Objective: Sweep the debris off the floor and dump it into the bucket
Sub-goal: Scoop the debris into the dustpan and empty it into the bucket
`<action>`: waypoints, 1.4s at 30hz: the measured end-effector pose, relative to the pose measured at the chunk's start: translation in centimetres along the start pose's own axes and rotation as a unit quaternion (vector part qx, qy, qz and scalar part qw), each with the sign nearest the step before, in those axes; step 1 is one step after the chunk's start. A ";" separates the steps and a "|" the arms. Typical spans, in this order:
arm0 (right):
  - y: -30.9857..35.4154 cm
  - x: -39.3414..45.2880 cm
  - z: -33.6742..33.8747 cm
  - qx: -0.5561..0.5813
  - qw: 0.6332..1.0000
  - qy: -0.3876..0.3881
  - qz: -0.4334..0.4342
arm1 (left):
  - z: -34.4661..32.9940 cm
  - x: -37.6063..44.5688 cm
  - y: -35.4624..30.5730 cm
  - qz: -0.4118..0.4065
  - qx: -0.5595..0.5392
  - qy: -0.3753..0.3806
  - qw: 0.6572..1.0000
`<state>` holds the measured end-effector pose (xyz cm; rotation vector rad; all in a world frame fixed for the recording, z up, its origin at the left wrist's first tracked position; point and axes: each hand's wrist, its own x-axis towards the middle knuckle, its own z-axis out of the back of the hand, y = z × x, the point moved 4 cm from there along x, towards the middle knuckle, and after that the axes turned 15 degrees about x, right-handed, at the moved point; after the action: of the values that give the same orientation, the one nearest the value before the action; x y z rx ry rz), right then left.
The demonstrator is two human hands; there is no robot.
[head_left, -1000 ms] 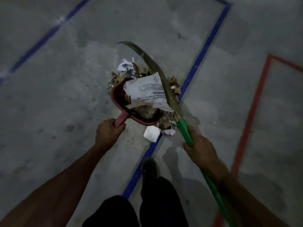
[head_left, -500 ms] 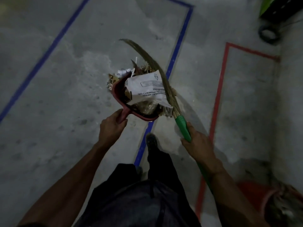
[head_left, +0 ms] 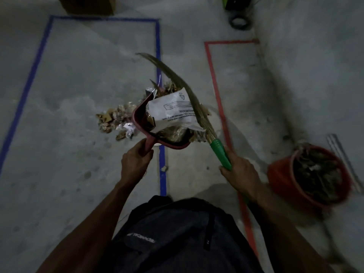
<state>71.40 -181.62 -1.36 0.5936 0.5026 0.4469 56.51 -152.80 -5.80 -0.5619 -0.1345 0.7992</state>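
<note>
Beside the blue floor line (head_left: 162, 166): red dustpan (head_left: 141, 123), loaded with debris and a printed plastic bag (head_left: 173, 111), handle gripped by left hand (head_left: 135, 162). Right hand (head_left: 239, 172) curled round green-handled broom (head_left: 219, 152), bristles pressed on the bag. Loose debris pile (head_left: 114, 121) left of dustpan; red bucket (head_left: 279, 180), part-filled, well right.

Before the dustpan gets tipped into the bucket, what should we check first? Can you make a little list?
1. Left hand grips the dustpan handle: ok.
2. Right hand holds the broom, its bristles against the white paper on the load: ok.
3. Load sits safely inside the pan: not ok, paper and scraps poke over the rim.
4. Dustpan is above the red bucket: not ok, the bucket stands off to the right.
5. Bucket has room: cannot tell, it already holds plenty of debris.
6. Floor is finished: not ok, a debris pile lies left of the pan.
</note>
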 end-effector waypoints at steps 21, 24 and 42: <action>-28.9 -19.6 20.2 0.012 0.984 -0.106 -0.143 | -21.7 -15.9 -30.8 -0.133 -0.001 0.158 0.978; -33.7 -20.1 20.6 0.074 0.972 -0.085 -0.207 | -24.8 -16.6 -34.2 -0.156 0.023 0.188 0.969; -54.2 -18.6 23.4 0.144 0.912 -0.104 -0.370 | -44.2 -13.7 -49.8 -0.268 0.148 0.301 0.903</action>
<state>83.44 -241.32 -12.41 0.6736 0.5517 -0.4174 93.07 -209.26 -15.77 -0.4290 0.3884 0.0774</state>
